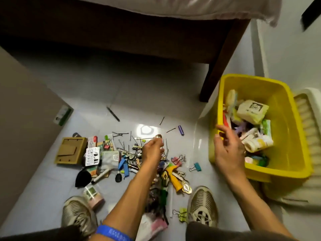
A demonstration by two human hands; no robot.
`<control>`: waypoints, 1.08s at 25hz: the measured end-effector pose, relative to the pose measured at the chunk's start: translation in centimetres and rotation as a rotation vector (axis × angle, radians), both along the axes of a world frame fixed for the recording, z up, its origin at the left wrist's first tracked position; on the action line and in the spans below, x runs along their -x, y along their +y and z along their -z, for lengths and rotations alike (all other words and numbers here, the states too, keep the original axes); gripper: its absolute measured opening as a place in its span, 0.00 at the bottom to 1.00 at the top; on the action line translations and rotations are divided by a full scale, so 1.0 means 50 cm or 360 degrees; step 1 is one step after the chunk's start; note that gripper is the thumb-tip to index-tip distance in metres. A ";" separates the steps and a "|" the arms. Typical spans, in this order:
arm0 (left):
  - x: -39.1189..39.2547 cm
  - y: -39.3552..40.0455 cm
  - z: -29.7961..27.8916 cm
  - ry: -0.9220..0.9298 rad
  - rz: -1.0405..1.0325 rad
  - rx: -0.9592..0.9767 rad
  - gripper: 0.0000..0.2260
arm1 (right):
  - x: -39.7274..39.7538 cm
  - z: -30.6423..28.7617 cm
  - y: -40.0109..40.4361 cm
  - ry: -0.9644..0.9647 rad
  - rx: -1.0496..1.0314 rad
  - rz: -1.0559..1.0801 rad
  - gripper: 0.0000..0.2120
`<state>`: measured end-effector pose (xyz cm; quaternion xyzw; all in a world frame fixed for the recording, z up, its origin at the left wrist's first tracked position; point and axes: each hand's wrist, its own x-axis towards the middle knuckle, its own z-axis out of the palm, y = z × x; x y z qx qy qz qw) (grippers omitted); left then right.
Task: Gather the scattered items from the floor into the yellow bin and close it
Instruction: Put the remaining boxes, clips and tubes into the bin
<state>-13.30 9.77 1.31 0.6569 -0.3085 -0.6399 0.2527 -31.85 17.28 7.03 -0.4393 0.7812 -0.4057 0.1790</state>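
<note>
Yellow bin [284, 94] stands open on the floor at the right, beside the bed leg [220, 54]. Already part filled: cartons, packets, coloured bits heaped against its near and left walls. No lid on it; a pale ribbed piece [307, 122] lies behind its right side, possibly the lid, cannot tell.

Most of the clutter is still on the floor. The main heap [132, 159] sits mid-floor between the shoes and the bed: binder clips, hairpins, keys, pens, a cardboard frame [71, 150] at its left edge, a tape roll [93, 193] by the left shoe. Outliers: a purple cap-like piece [181, 129] and a dark pen [113, 113] further out.

Left hand [152, 150] is over the heap, fingers pinched narrow round a small spoon-like metal thing [158, 136]. Right hand [227, 145] hangs at the bin's left rim, fingers loosely spread; nothing plainly held.

Judgement: roughly a third in, the bulk left, and closing not yet begun.
</note>
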 end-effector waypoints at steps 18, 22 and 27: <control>-0.266 0.129 0.216 -0.1143 0.1265 0.0660 0.05 | -0.153 0.358 0.072 0.0747 -0.1127 -0.1272 0.23; -0.357 0.176 0.181 -0.1455 0.1235 0.0178 0.18 | -0.168 0.351 0.058 0.0426 -0.1234 -0.1018 0.20; -0.372 0.306 0.187 -0.1350 0.1255 -0.0408 0.45 | -0.213 0.332 0.063 0.0131 -0.1230 -0.1108 0.12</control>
